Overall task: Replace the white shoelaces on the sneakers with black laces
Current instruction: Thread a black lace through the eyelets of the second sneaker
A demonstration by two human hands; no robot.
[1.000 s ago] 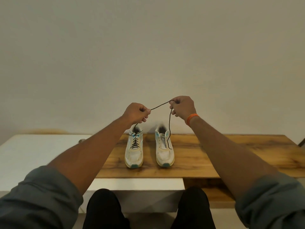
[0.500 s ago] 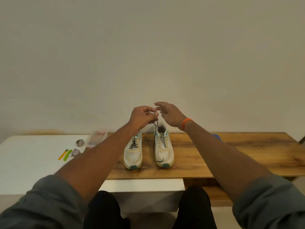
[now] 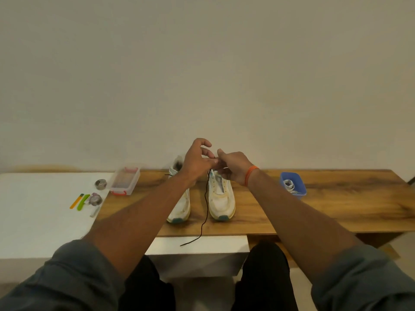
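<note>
Two white sneakers stand side by side on the wooden table [image 3: 336, 205]. My left arm covers most of the left sneaker [image 3: 180, 207]. The right sneaker [image 3: 221, 198] has no lace in its eyelets. A black lace [image 3: 205, 212] hangs from my hands, runs down between the shoes and trails over the table's front edge. My left hand [image 3: 197, 162] and my right hand [image 3: 233, 167] meet above the heel of the right sneaker, fingers curled, pinching the lace's upper end between them. An orange band circles my right wrist.
A blue tub [image 3: 293, 185] holding white laces sits at the right on the wood. A clear box with red clips [image 3: 125, 180] stands at the left. On the white surface [image 3: 33, 209] lie a metal tin [image 3: 101, 184], green and orange sticks [image 3: 79, 201] and a small round item [image 3: 95, 199].
One second ago my hands were raised and apart, stretching the lace between them. They have come together and dropped toward the right sneaker, and the lace's free end now hangs past the table edge.
</note>
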